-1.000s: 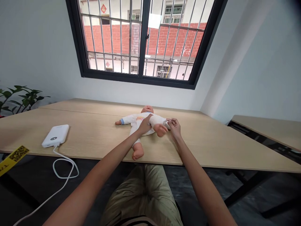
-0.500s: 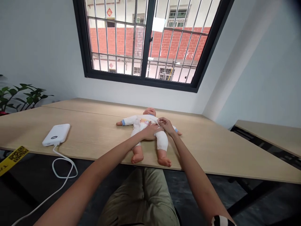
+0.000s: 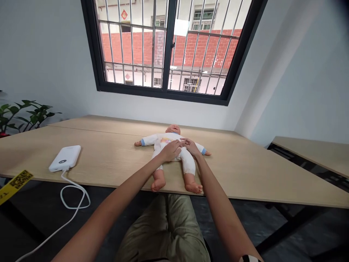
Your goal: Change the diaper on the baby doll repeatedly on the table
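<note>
A baby doll [image 3: 188, 163] lies on its back on the table, head toward the window and bare feet toward me. It wears a white outfit [image 3: 167, 135] with blue cuffs and a coloured print on the chest. My left hand [image 3: 171, 150] rests over the doll's lower belly, fingers curled in on the white cloth. Beside it, my right hand [image 3: 191, 146] bends over the doll's hip, fingertips drawn together at the cloth, close to the left fingers. The exact spot the fingertips grip is hidden behind my hands.
On the left of the table [image 3: 109, 160] lies a white power bank [image 3: 65, 158], its white cable [image 3: 75, 207] hanging over the front edge. A yellow tag [image 3: 16, 185] sticks out at the left. Leafy plant [image 3: 35, 114] far left; barred window [image 3: 163, 47] ahead; another table [image 3: 311, 149] on the right.
My left hand has risen slightly and its fingers have curled in. The right hand has lowered a little beside it, nearer the left fingertips. The doll's leg on the right has shifted slightly outward.
</note>
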Demonstrator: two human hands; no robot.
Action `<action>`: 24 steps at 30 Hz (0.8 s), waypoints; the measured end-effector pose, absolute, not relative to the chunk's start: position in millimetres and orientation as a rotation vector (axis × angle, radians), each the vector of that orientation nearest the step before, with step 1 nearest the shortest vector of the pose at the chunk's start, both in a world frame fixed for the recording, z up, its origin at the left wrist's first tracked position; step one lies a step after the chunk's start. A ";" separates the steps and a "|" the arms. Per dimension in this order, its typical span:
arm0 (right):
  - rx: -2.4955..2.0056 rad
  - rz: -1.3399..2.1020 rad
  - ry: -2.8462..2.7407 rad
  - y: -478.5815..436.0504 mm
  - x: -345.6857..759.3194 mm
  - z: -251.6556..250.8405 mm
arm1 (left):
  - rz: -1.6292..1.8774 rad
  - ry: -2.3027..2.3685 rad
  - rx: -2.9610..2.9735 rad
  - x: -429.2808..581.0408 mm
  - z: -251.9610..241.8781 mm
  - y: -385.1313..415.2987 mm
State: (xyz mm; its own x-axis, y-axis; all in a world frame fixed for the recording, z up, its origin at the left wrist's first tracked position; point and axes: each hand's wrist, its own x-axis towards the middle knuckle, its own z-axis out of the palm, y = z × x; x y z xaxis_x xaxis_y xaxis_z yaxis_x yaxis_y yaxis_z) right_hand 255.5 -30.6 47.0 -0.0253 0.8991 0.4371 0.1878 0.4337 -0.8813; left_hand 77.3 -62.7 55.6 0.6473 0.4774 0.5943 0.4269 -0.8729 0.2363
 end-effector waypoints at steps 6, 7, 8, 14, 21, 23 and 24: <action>-1.042 0.848 -1.423 -21.1 258.0 41.1 | 1.133 1.079 2.676 79.0 53.5 -45.6; -1.044 0.857 -1.410 -20.2 257.7 40.2 | 1.157 1.150 2.645 77.2 53.3 -42.8; -1.045 0.864 -1.399 -19.7 257.3 39.6 | 1.176 1.217 2.614 74.8 53.1 -40.4; -1.015 0.975 -1.278 -23.2 252.4 41.8 | 1.105 1.401 2.556 66.6 52.8 -35.8; -1.030 0.914 -1.301 -22.9 248.7 41.8 | 0.992 1.437 2.519 70.6 55.9 -33.5; -1.035 0.903 -1.316 -21.0 248.8 40.0 | 0.975 1.416 2.521 69.6 56.9 -31.9; -1.040 0.897 -1.323 -19.9 249.0 39.0 | 0.968 1.406 2.523 69.0 57.2 -31.2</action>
